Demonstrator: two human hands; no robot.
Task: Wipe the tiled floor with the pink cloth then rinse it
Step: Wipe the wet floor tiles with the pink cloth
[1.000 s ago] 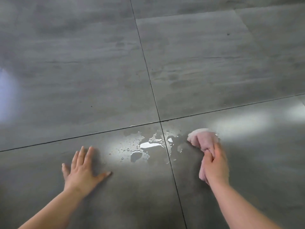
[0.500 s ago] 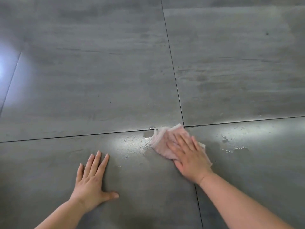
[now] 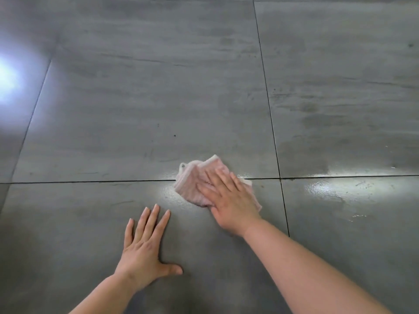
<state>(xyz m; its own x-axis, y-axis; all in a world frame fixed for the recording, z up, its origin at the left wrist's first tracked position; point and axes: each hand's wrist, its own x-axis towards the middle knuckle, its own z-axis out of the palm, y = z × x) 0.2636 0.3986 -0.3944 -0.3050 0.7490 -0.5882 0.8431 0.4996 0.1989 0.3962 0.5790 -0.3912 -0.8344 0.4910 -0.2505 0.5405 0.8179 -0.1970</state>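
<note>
The pink cloth (image 3: 192, 181) lies crumpled flat on the grey tiled floor (image 3: 136, 109), across a horizontal grout line left of where two grout lines cross. My right hand (image 3: 229, 198) presses down on the cloth with straight, spread fingers and covers its right half. My left hand (image 3: 145, 248) rests flat on the tile nearer me and to the left, fingers straight, thumb out to the right, holding nothing.
A wet sheen with small streaks (image 3: 328, 189) shines on the tile to the right of the cloth. A bright light reflection (image 3: 9, 78) glares at the far left. Large grey tiles stretch all around.
My right hand went from gripping the bunched cloth to pressing it flat, then slid it left over the puddle, which no longer shows. My left hand stayed planted.
</note>
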